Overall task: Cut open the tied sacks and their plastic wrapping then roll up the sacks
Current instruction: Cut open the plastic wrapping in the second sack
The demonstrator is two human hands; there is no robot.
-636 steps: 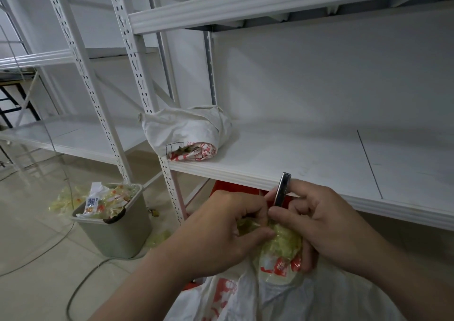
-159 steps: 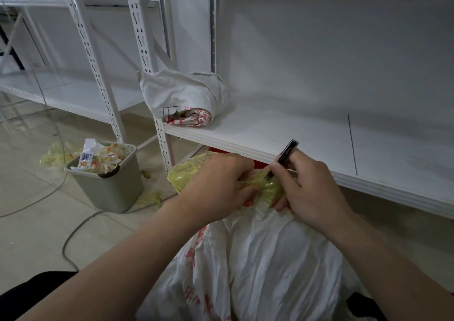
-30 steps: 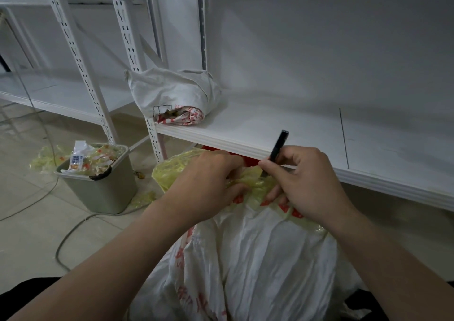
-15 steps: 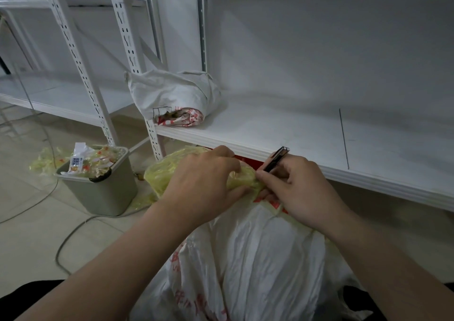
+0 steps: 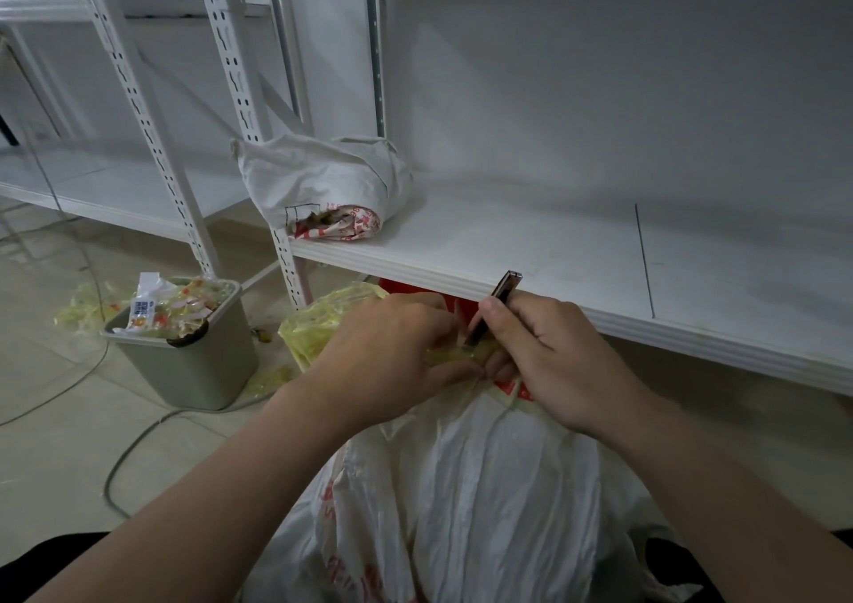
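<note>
Your left hand [image 5: 392, 353] has its fingers curled in, pinching the wrap [image 5: 323, 321] at the neck of the sack [image 5: 484, 487]. My guess is that's to pull the plastic taut so the blade bites wrap and not cloth. Your right hand [image 5: 549, 358] grips the cutter [image 5: 496, 307] pen-style, thumb along its side, with the tip angled down into the wrap right beside your left fingertips. The blade itself is hidden, so I can't tell how deep it sits.

Both hands work just below the front edge of the shelf [image 5: 554, 242]. The sack stands upright under them, tied top facing you, which looks handy for cutting.

A rolled sack [image 5: 323, 178] lies at the shelf's left end, probably parked as finished. A bin [image 5: 194, 362] stuffed with scraps sits on the floor left of the shelf, near enough for tossing offcuts.
</note>
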